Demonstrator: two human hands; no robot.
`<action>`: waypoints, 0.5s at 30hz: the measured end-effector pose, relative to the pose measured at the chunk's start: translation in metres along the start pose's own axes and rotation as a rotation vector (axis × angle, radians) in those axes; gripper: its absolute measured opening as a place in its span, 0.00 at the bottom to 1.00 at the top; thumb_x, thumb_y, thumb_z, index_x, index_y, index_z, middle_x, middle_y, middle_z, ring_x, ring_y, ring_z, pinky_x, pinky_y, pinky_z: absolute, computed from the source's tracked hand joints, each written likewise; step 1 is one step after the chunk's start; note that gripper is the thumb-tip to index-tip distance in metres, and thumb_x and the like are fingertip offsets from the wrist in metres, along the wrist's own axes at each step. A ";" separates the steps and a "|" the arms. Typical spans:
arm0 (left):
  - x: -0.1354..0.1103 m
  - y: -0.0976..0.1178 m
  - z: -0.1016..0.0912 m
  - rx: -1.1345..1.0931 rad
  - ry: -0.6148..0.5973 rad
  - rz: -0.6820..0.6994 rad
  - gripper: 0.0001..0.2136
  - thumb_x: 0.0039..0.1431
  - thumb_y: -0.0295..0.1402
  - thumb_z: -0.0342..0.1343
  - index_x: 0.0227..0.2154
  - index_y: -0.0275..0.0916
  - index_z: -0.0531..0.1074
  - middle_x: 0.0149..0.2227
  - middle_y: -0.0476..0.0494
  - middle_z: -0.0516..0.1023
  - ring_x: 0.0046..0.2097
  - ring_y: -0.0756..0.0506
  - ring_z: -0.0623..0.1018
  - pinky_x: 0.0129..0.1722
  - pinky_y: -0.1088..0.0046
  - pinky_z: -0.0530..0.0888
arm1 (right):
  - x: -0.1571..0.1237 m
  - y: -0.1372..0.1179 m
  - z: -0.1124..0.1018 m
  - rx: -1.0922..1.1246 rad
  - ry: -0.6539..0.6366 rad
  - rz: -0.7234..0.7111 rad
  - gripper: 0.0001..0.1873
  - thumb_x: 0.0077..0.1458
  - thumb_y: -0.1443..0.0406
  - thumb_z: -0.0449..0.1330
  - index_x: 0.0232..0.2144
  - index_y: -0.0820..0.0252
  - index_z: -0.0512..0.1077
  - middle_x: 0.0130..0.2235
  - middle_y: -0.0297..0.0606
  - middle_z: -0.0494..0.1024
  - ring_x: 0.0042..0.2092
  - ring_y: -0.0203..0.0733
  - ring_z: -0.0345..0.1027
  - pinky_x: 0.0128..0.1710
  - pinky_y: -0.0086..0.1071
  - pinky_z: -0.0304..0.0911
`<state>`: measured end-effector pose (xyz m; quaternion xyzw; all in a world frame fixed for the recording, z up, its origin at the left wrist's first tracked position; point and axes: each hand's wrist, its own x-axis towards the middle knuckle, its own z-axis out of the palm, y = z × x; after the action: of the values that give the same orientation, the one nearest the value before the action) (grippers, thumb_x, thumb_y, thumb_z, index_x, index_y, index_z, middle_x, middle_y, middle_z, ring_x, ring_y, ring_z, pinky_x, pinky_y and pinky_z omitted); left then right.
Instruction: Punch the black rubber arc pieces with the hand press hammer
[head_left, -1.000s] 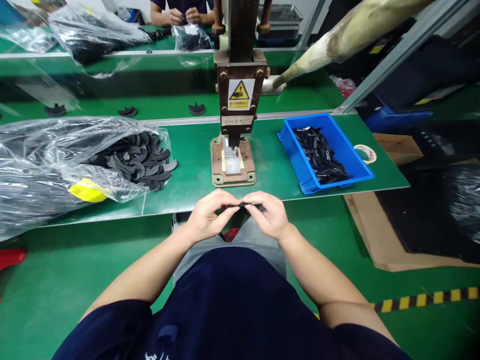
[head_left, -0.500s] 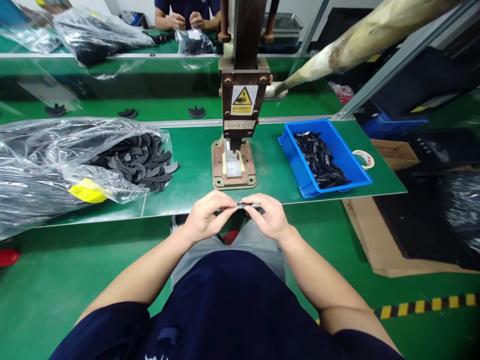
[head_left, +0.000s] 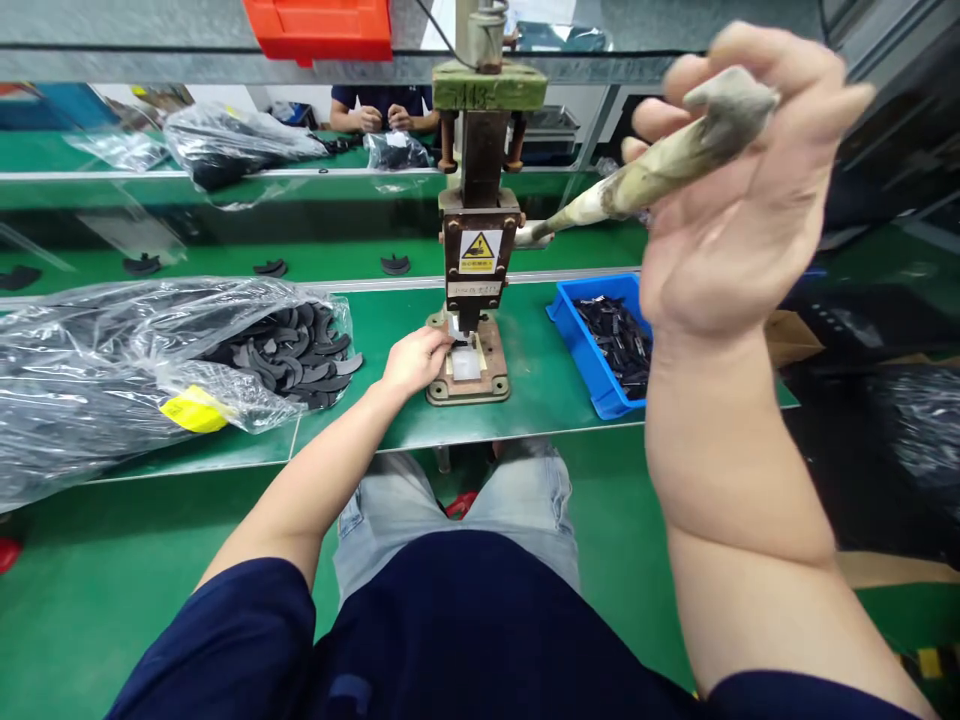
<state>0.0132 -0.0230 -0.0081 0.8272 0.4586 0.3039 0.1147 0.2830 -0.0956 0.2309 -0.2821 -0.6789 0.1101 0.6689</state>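
Note:
My left hand [head_left: 417,360] is closed at the left side of the hand press [head_left: 480,240], its fingertips pinching a small black piece [head_left: 455,343] at the press's base, under the ram. Most of that piece is hidden by the fingers. Raised at the upper right, my right hand [head_left: 739,200] is open, palm showing and fingers spread and slightly bent behind the tape-wrapped end of the press lever [head_left: 660,175]. Whether the palm touches the lever I cannot tell. A metal fixture plate [head_left: 466,364] sits on the press base.
Left on the green bench [head_left: 390,420] lies a clear bag [head_left: 90,370] spilling curved black pieces [head_left: 300,350]. A blue bin [head_left: 600,395] of small black parts stands right of the press. Several curved pieces lie on the strip behind. Across from me, a co-worker's hands [head_left: 382,118] show.
My hands have parted from the piece they held together before the bench. The left brought a black piece to the press base; the right rose to the lever. The view has tilted up.

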 end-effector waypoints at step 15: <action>0.009 0.005 0.002 0.048 -0.103 0.109 0.14 0.74 0.29 0.52 0.51 0.40 0.83 0.54 0.39 0.83 0.57 0.42 0.82 0.58 0.65 0.77 | -0.134 0.021 -0.001 -0.185 -0.173 -0.041 0.11 0.59 0.59 0.64 0.25 0.48 0.70 0.29 0.32 0.75 0.46 0.48 0.77 0.67 0.65 0.70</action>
<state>0.0220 -0.0184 -0.0039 0.8680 0.4133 0.2556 0.1016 0.2822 -0.1493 0.1065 -0.3182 -0.7469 0.0571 0.5811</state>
